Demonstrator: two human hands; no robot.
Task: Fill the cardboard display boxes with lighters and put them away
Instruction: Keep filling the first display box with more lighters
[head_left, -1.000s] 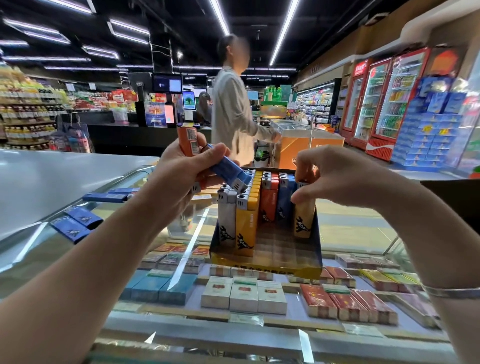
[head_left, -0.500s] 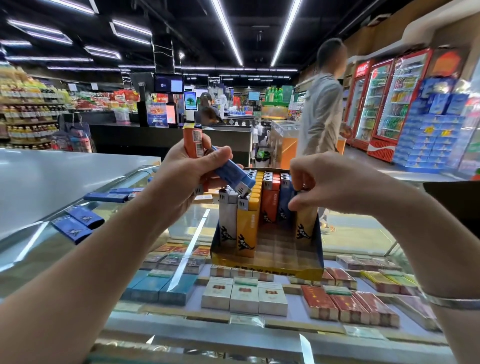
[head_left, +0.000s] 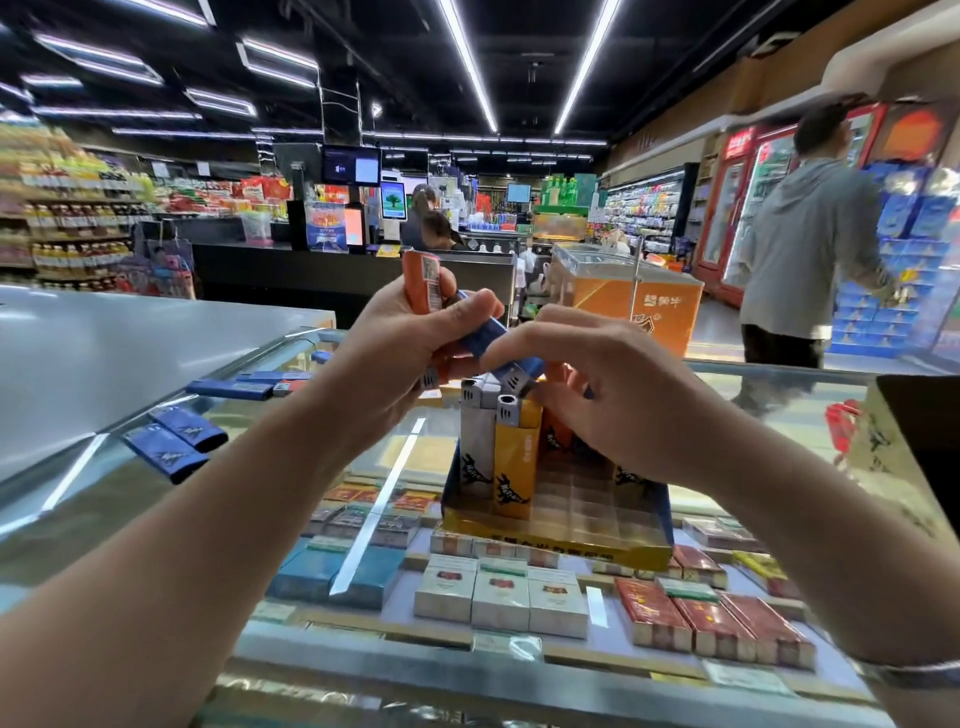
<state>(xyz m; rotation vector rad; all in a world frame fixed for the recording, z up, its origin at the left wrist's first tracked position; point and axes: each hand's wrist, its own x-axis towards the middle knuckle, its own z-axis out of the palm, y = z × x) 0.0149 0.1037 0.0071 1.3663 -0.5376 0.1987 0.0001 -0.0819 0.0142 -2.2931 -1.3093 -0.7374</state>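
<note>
Over the cardboard display box (head_left: 558, 545) at 6 o'clock, holding upright white and yellow lighters (head_left: 496, 452), the left hand (head_left: 400, 358) grips an orange lighter (head_left: 422, 280) while the right hand (head_left: 613, 384) pinches the blue lighter (head_left: 488, 338).

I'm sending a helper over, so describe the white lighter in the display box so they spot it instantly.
On the glass counter stands a yellow-fronted cardboard display box. At its front left corner is the white lighter, upright beside a yellow one.
</note>
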